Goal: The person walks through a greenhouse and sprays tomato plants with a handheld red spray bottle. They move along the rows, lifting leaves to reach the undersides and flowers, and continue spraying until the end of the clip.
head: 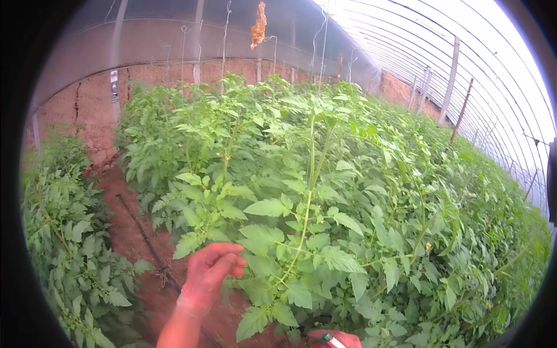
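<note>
My left hand [209, 272] is raised over the soil path with its fingers bent towards the thumb, just left of a tomato plant's leaves [263, 237]. Whether anything thin sits between its fingertips cannot be made out. The plant's pale green stem [307, 209] rises from there along a hanging string [323, 52]. At the bottom edge, partly cut off, my right hand [351, 340] grips a small green-and-white object [333, 339], whose far end is out of view. Leaves of the same plant hang just above that hand.
Dense tomato plants [435, 195] fill the right and back. Another row [78, 243] stands left of the soil path [117, 217], where a black hose [141, 230] runs. Above hang strings and a brown, crumpled strip [258, 26]. Posts [450, 80] support the greenhouse roof.
</note>
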`<action>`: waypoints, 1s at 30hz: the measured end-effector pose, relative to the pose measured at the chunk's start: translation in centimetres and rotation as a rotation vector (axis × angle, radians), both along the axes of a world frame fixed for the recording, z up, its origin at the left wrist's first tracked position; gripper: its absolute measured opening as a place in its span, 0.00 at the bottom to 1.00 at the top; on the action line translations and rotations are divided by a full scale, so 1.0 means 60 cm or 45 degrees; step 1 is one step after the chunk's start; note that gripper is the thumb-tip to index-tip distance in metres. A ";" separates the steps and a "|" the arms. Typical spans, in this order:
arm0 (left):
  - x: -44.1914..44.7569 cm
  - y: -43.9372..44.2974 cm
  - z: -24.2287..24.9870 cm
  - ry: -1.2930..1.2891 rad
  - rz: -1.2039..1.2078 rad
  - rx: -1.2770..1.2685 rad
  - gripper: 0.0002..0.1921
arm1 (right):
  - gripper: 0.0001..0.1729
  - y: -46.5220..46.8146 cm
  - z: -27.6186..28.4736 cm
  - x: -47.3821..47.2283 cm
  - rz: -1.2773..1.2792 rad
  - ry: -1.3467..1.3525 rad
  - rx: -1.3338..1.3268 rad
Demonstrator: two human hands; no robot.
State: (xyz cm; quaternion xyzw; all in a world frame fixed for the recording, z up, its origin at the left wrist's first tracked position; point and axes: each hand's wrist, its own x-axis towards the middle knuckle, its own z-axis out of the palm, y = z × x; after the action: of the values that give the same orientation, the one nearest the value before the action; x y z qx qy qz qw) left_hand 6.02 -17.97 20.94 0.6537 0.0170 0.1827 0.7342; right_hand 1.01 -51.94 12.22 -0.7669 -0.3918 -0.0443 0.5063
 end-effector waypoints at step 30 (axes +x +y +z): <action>0.497 -0.045 0.156 0.256 -0.930 1.194 0.25 | 0.12 0.273 -0.107 -0.101 -1.007 0.180 0.130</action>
State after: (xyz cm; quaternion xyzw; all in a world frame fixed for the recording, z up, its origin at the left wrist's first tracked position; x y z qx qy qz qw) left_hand 35.87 -20.65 30.33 0.8854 -0.2216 -0.1560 0.3776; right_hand -5.05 -35.55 5.78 -0.8336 -0.0281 -0.2023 0.5132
